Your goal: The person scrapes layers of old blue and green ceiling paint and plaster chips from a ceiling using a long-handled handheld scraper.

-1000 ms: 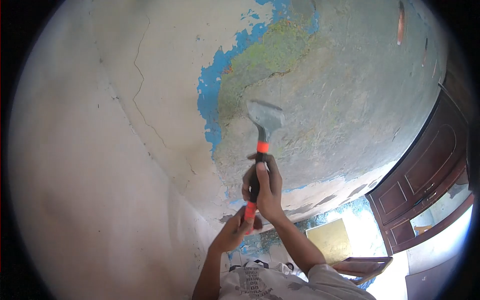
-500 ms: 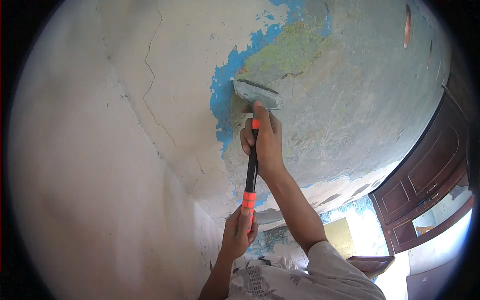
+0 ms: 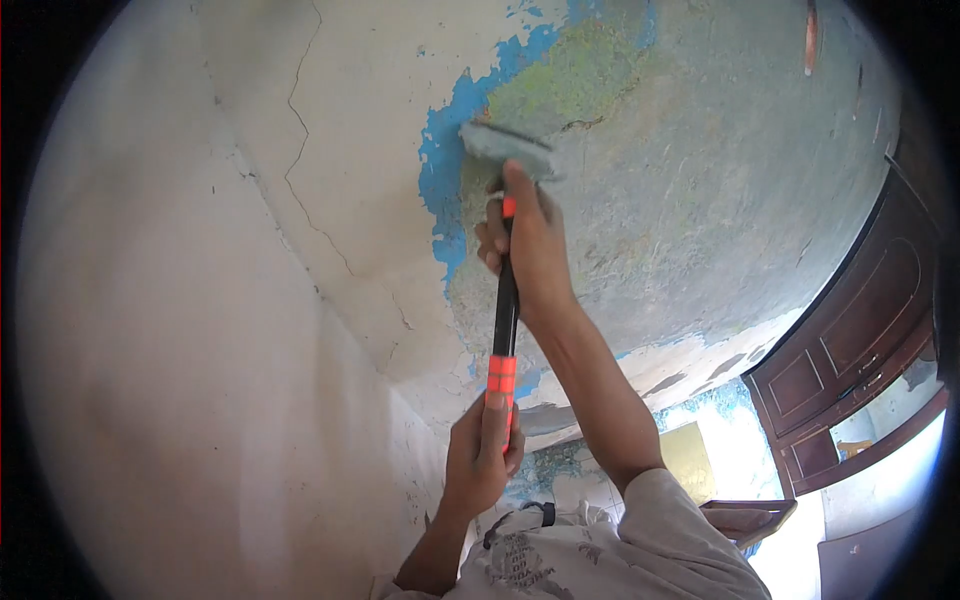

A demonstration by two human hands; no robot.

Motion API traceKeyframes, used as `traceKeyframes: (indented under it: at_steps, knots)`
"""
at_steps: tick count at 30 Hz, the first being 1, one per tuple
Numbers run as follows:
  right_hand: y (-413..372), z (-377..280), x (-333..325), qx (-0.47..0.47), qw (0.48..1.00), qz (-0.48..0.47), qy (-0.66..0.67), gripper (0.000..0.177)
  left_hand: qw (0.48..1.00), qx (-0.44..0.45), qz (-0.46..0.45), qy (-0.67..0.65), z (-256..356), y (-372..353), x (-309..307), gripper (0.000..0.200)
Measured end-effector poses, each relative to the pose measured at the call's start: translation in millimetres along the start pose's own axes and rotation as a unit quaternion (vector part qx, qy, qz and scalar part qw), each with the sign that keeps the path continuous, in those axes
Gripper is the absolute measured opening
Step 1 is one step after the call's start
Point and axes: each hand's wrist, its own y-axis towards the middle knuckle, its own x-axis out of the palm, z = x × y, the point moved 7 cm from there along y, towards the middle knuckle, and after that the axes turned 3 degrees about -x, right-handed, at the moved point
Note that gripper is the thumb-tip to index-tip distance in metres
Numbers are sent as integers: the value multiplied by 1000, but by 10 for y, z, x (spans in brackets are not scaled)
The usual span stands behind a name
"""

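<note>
A long-handled scraper (image 3: 507,310) with a wide, pale-coated blade (image 3: 508,148) is held up against the wall. My right hand (image 3: 530,235) is closed around the black shaft just below the blade, thumb stretched up toward it. Lower down, my left hand (image 3: 482,450) wraps the orange-red grip at the handle's end. The blade lies over bare grey-green plaster, its left corner at the edge of a strip of blue paint (image 3: 440,165). Slight blur on the blade hides whether its edge touches the wall.
Off-white paint with a long crack (image 3: 300,130) covers the wall left of the blue strip. A greenish patch (image 3: 570,75) lies above the blade. Dark wooden furniture (image 3: 850,330) stands at the right, with a brown wooden piece (image 3: 750,520) below.
Both hands and the scraper have moved up along the wall, bringing the blade nearer the greenish patch. The view has also shifted slightly. Both holds stay the same.
</note>
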Motion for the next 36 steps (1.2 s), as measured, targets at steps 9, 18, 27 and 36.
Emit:
traceKeyframes:
  at_steps: [9, 18, 27, 36]
  knots:
    - [9, -22, 50, 5, 1000, -3, 11, 37, 1000, -11, 9, -2, 52, -55, -4, 50]
    - [34, 0, 72, 34, 996, -4, 82, 34, 1000, -10, -8, -1, 207, -109, 13, 48]
    - [-30, 76, 25, 32, 998, -15, 60, 34, 999, -22, -6, -28, 37, -143, 28, 49]
    - [-27, 117, -22, 49, 998, -11, 46, 35, 1000, -23, -3, -19, -14, -119, 22, 50]
